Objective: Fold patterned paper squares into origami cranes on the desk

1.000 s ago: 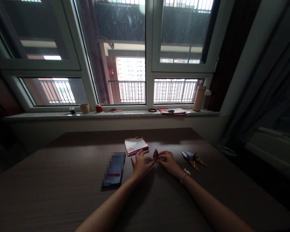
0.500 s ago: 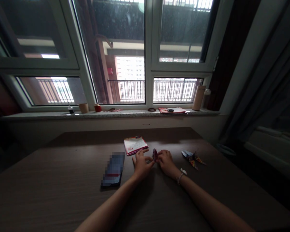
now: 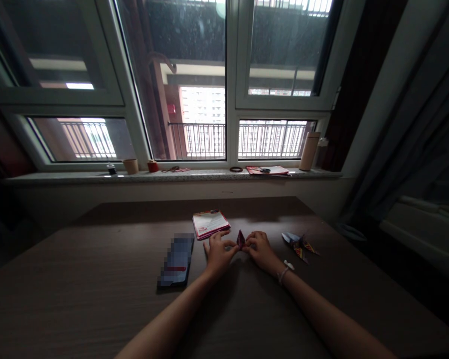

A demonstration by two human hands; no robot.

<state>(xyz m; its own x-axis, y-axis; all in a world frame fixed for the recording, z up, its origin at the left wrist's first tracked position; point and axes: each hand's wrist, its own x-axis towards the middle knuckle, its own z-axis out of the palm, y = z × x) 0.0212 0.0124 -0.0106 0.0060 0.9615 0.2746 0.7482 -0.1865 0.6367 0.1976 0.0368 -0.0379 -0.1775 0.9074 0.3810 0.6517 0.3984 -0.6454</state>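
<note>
A small dark red piece of folded paper (image 3: 240,239) stands pointed end up between my hands, above the middle of the table. My left hand (image 3: 220,253) pinches its lower left side with thumb and forefinger, the other fingers held out. On the right, my right hand (image 3: 260,251) grips the lower right side between thumb and fingertips. The paper's lower edge is partly covered by the fingertips. Just behind my left hand lies a stack of printed paper sheets (image 3: 211,224). Folded paper pieces (image 3: 299,245) with patterned points lie to the right of my right hand.
A phone (image 3: 176,262) lies left of my left hand on the brown table (image 3: 78,279). Along the windowsill (image 3: 209,174) stand a paper cup (image 3: 130,166), a red spool (image 3: 153,166), scissors (image 3: 263,170) on papers, and a tall bottle (image 3: 309,151).
The folded paper has turned so a broader pointed face shows. My right hand has shifted slightly, its wrist a little farther right; my left hand stays nearly in place.
</note>
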